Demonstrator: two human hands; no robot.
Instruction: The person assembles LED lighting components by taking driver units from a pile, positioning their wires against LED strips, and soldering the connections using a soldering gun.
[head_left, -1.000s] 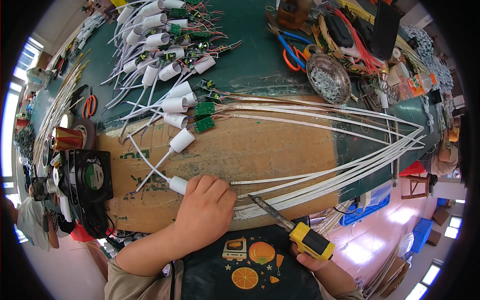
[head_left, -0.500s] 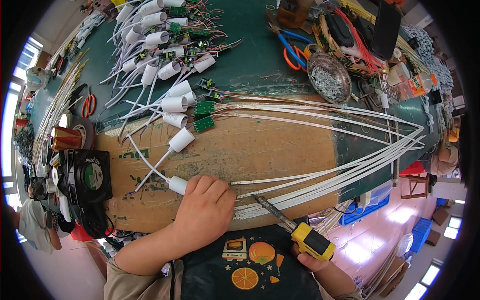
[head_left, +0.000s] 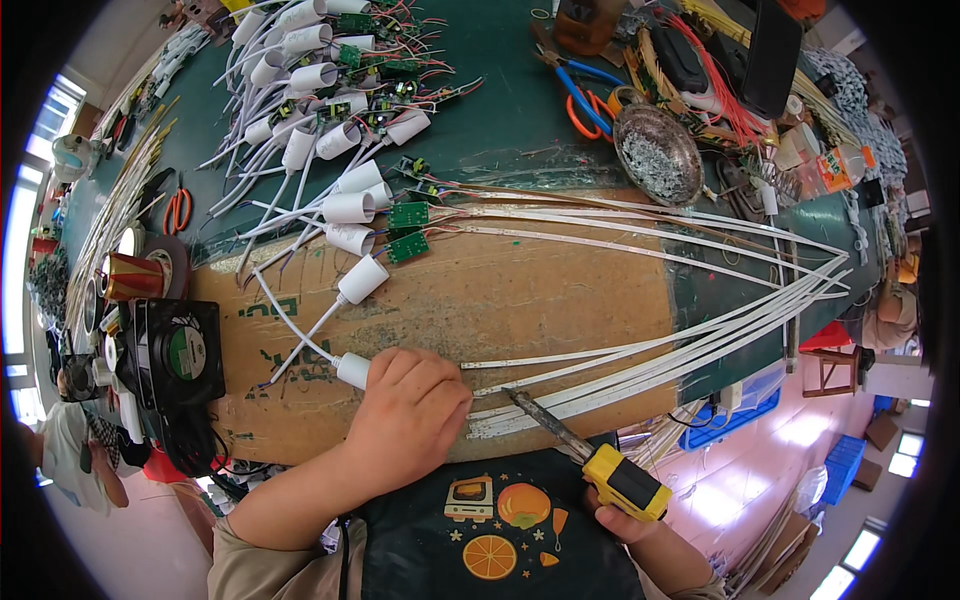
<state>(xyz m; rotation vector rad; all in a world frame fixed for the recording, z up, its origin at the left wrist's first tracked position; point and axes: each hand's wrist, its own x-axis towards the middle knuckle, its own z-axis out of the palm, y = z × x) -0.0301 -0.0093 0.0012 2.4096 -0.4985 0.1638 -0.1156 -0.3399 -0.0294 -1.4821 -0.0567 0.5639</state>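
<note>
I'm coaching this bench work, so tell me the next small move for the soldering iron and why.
Probably bring the soldering iron tip left to the strip end beside the left hand. The right hand holds the iron with its tip on the LED strips, short of the white cap that the left hand pins to the cardboard.
</note>
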